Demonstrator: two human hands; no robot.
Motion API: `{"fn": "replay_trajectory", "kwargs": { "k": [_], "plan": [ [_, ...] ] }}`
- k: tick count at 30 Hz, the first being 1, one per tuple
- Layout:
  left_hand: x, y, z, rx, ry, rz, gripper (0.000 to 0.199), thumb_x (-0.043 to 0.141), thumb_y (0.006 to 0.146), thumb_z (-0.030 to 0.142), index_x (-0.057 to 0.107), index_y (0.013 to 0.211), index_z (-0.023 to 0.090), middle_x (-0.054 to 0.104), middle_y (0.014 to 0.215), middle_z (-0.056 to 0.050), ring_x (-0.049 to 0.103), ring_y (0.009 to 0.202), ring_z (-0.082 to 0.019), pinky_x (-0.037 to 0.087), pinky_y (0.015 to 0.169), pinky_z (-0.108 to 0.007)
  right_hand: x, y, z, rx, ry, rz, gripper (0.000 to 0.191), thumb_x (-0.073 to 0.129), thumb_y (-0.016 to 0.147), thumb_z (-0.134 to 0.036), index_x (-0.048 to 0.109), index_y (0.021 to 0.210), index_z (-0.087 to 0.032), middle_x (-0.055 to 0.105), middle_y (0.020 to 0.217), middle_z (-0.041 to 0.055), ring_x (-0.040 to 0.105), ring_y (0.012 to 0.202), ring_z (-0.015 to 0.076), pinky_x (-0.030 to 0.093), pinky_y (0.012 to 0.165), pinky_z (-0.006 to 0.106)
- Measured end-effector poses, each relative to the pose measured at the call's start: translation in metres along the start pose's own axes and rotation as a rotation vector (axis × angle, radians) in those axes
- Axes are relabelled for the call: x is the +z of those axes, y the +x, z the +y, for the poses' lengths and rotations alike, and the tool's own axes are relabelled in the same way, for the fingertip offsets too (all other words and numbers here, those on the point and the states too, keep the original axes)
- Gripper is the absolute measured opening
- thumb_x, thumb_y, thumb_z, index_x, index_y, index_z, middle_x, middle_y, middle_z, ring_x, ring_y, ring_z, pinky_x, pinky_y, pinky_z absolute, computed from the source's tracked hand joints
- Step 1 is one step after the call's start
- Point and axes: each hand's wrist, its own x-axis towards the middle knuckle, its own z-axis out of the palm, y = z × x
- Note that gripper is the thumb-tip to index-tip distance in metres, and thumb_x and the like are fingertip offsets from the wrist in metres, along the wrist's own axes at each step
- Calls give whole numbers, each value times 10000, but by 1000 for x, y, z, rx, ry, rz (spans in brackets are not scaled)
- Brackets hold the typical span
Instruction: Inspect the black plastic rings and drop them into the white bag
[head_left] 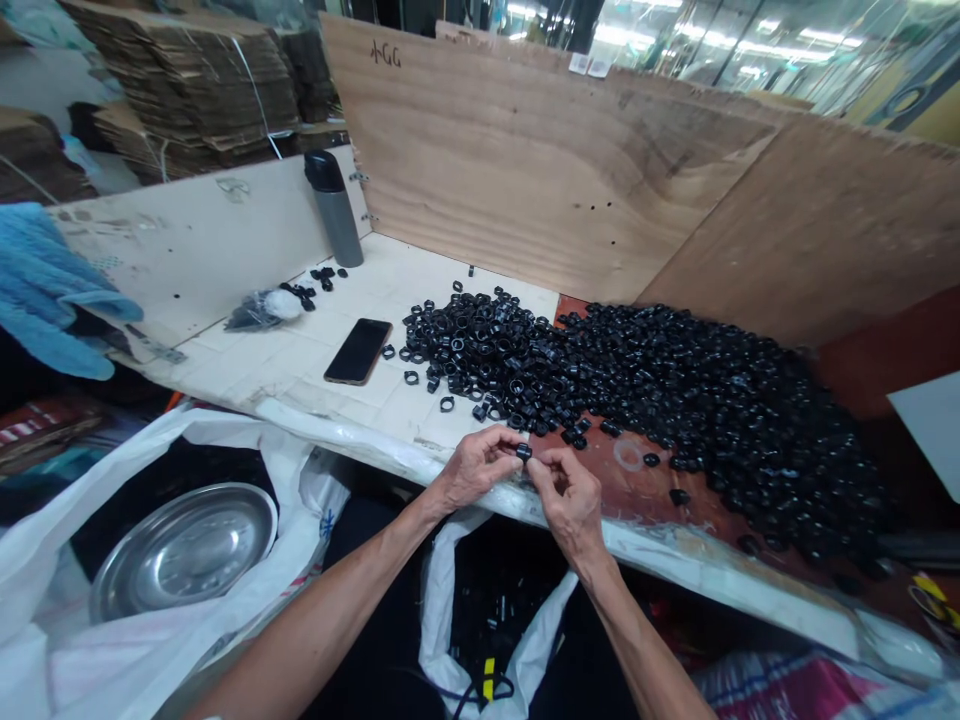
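Note:
At the front edge of the bench, my left hand pinches a small black plastic ring-shaped part between thumb and fingers. My right hand meets it from the other side, its thumb and forefinger closed at the same part. Just beyond my hands lies a heap of loose black rings. To its right spreads a larger pile of small black parts, whose exact shape I cannot make out. Below my hands hangs an open white bag with dark pieces inside.
A phone and a grey bottle are on the left of the bench, near a small plastic bag. Wooden boards wall the back. A metal bowl sits in a white sack at lower left. A blue cloth drapes the left board.

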Motion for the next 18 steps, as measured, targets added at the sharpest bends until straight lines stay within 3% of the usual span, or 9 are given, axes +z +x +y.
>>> {"fn": "replay_trajectory", "kwargs": {
  "k": [3, 7, 11, 14, 18],
  "plan": [
    [0, 0, -3, -10, -20, -30, 248, 658, 842, 240, 666, 1065, 133, 689, 997, -77, 665, 878, -175, 527, 817, -280, 3, 0, 1, -9, 51, -6, 210, 606, 888, -358, 668, 986, -183, 699, 838, 36, 638, 690, 159, 502, 662, 249],
    [0, 0, -7, -8, -43, -29, 251, 666, 838, 242, 666, 1066, 137, 687, 987, -71, 662, 878, -173, 524, 812, -276, 4, -1, -5, 83, -48, -28, 280, 535, 931, -395, 666, 798, -187, 613, 617, -5, 567, 562, 142, 449, 565, 232],
    [-1, 1, -4, -23, -74, -51, 258, 673, 833, 253, 659, 1059, 130, 692, 990, -74, 666, 873, -171, 525, 819, -282, 4, -2, -11, -18, 15, 4, 219, 575, 896, -367, 679, 972, -189, 673, 774, 31, 616, 660, 162, 490, 659, 264],
    [0, 1, -1, -10, -41, -52, 247, 663, 837, 251, 652, 1050, 127, 691, 963, -76, 665, 850, -173, 533, 795, -290, 5, -1, -14, 140, 146, -35, 211, 594, 873, -389, 649, 928, -192, 611, 606, -14, 568, 534, 147, 451, 545, 245],
    [5, -4, 2, 199, 211, -12, 194, 585, 873, 192, 660, 1048, 151, 682, 1012, -87, 647, 947, -189, 517, 880, -330, 3, -3, -22, 405, 406, -65, 222, 664, 795, -397, 595, 813, -187, 524, 485, -56, 454, 436, 107, 368, 463, 213]
  ]
}}
